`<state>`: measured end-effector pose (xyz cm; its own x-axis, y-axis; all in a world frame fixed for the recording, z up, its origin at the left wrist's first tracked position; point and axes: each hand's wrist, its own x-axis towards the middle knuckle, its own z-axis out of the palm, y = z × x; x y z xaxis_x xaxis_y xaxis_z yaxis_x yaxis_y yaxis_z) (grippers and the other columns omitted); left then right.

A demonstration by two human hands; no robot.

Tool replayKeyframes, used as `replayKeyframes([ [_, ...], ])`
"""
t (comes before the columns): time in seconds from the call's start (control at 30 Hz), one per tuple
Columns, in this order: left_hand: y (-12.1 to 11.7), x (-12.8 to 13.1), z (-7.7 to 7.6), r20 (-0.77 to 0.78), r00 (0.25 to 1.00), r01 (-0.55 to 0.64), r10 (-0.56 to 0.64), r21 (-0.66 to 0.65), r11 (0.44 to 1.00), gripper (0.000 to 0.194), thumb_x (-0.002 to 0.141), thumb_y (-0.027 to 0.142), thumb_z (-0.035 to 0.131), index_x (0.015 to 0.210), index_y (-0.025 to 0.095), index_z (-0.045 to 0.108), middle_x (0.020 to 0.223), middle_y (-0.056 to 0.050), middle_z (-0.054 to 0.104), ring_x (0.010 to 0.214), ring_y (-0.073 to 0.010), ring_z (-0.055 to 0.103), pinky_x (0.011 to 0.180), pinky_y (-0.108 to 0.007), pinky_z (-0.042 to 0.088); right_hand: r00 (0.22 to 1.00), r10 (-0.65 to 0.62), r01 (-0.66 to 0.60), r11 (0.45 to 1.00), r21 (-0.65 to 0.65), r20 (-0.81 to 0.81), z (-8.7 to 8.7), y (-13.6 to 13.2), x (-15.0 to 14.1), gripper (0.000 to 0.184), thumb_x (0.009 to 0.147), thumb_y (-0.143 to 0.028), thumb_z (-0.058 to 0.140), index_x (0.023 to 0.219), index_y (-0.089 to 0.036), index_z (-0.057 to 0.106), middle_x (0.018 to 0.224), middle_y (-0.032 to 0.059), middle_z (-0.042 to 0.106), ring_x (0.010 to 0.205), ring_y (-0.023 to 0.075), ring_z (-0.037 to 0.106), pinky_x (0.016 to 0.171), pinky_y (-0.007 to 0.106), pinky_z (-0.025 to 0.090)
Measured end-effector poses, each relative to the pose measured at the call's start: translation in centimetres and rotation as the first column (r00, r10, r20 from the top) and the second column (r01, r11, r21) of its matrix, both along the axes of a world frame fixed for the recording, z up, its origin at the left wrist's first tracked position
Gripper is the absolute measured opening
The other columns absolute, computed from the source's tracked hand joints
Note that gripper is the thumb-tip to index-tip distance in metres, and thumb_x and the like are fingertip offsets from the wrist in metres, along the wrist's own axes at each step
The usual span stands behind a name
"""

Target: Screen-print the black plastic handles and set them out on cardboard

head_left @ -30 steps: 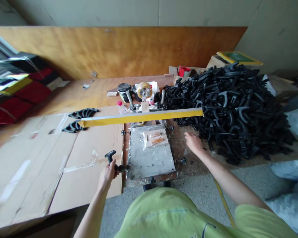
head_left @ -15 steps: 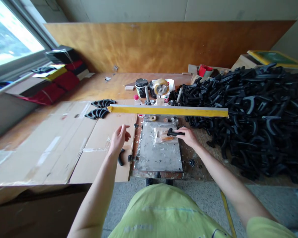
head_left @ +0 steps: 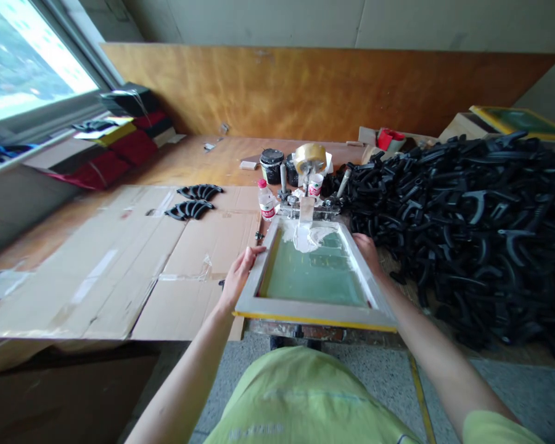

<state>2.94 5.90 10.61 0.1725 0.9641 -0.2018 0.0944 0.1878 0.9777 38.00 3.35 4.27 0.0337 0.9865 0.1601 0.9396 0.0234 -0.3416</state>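
Note:
A hinged screen-printing frame (head_left: 312,311) with a pale wooden rim, yellow front edge and green mesh lies lowered over the small print table. White ink and a squeegee (head_left: 308,231) sit at its far end. My left hand (head_left: 240,277) grips the frame's left rail, fingers curled over it. My right hand (head_left: 367,253) holds the right rail. A big heap of black plastic handles (head_left: 467,209) lies right of the frame.
Flattened cardboard (head_left: 120,271) covers the bench to the left, with two fanned rows of black handles (head_left: 192,200) on it. Behind the frame stand a small bottle (head_left: 266,200), an ink tub (head_left: 271,165) and a tape roll (head_left: 309,157). A window is far left.
The screen frame, raised before, has come down flat over the plate. My left hand left a black handle on the cardboard; my right set one on the plate. Both now hold the frame's rails.

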Motion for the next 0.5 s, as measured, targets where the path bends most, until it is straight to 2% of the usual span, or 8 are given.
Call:
replayKeyframes([
  [0.07, -1.0, -0.7, -3.0, -0.021, 0.999, 0.043, -0.046, -0.102, 0.994, 0.064, 0.076, 0.065, 0.055, 0.121, 0.02, 0.06, 0.082, -0.002, 0.065, 0.062, -0.0134, 0.056, 0.053, -0.023, 0.042, 0.99, -0.142, 0.143, 0.985, 0.1, -0.014, 1.3, 1.8, 0.5, 0.04, 0.091, -0.013, 0.033, 0.125, -0.011, 0.054, 0.123, 0.0173, 0.052, 0.114, 0.026, 0.048, 0.098, 0.044, 0.04],
  [0.1, -1.3, -0.7, -4.6, -0.015, 0.999, 0.047, -0.05, -0.129, 0.99, 0.067, 0.075, 0.062, 0.059, 0.127, 0.021, 0.056, 0.08, -0.001, 0.065, 0.061, -0.0132, 0.056, 0.053, -0.022, 0.042, 0.987, -0.158, 0.158, 0.975, 0.156, -0.017, 2.0, 3.0, -0.1, 0.04, 0.091, -0.017, 0.037, 0.129, -0.01, 0.05, 0.13, 0.0181, 0.047, 0.118, 0.0253, 0.046, 0.1, 0.041, 0.039],
  [0.17, -1.5, -0.6, -7.4, -0.022, 0.999, 0.038, -0.042, -0.146, 0.989, 0.073, 0.073, 0.057, 0.063, 0.135, 0.023, 0.048, 0.078, 0.0, 0.064, 0.061, -0.0133, 0.057, 0.054, -0.022, 0.043, 0.997, -0.077, 0.071, 0.967, 0.245, 0.013, 3.1, 5.9, -2.4, 0.049, 0.086, -0.023, 0.054, 0.134, -0.012, 0.045, 0.139, 0.0164, 0.038, 0.123, 0.0244, 0.041, 0.103, 0.037, 0.038],
  [0.23, -1.3, -0.4, -9.6, -0.056, 0.998, 0.026, -0.034, -0.141, 0.99, 0.074, 0.073, 0.055, 0.063, 0.137, 0.022, 0.046, 0.078, 0.0, 0.065, 0.063, -0.0136, 0.058, 0.056, -0.022, 0.044, 0.994, 0.045, -0.068, 0.966, 0.25, 0.096, 3.8, 8.6, -5.2, 0.053, 0.079, -0.022, 0.066, 0.129, -0.013, 0.05, 0.133, 0.0147, 0.044, 0.119, 0.025, 0.044, 0.1, 0.035, 0.039],
  [0.3, -1.0, -0.3, -11.0, -0.076, 0.996, 0.035, -0.046, -0.13, 0.991, 0.071, 0.075, 0.054, 0.061, 0.136, 0.021, 0.046, 0.081, -0.002, 0.066, 0.064, -0.0139, 0.059, 0.057, -0.023, 0.045, 0.974, 0.141, -0.166, 0.977, 0.135, 0.179, 3.9, 10.2, -7.6, 0.035, 0.08, -0.018, 0.065, 0.113, -0.011, 0.058, 0.114, 0.0137, 0.057, 0.107, 0.0244, 0.05, 0.09, 0.034, 0.042],
  [0.37, -0.9, -0.4, -11.7, -0.082, 0.995, 0.046, -0.056, -0.122, 0.991, 0.07, 0.076, 0.055, 0.06, 0.135, 0.02, 0.048, 0.081, -0.002, 0.066, 0.066, -0.0144, 0.06, 0.058, -0.023, 0.045, 0.953, 0.208, -0.214, 0.977, 0.007, 0.22, 3.4, 10.3, -8.9, 0.016, 0.083, -0.013, 0.057, 0.097, -0.01, 0.062, 0.096, 0.0122, 0.062, 0.094, 0.0222, 0.052, 0.082, 0.031, 0.042],
  [0.5, -1.1, -0.7, -12.3, -0.099, 0.995, 0.022, -0.033, -0.106, 0.994, 0.067, 0.077, 0.056, 0.059, 0.132, 0.018, 0.051, 0.083, -0.003, 0.068, 0.071, -0.0154, 0.062, 0.064, -0.025, 0.047, 0.912, 0.345, -0.337, 0.938, -0.077, 0.223, 2.4, 6.8, -8.8, 0.013, 0.082, -0.007, 0.051, 0.084, -0.013, 0.062, 0.086, 0.0089, 0.064, 0.085, 0.019, 0.053, 0.076, 0.028, 0.039],
])
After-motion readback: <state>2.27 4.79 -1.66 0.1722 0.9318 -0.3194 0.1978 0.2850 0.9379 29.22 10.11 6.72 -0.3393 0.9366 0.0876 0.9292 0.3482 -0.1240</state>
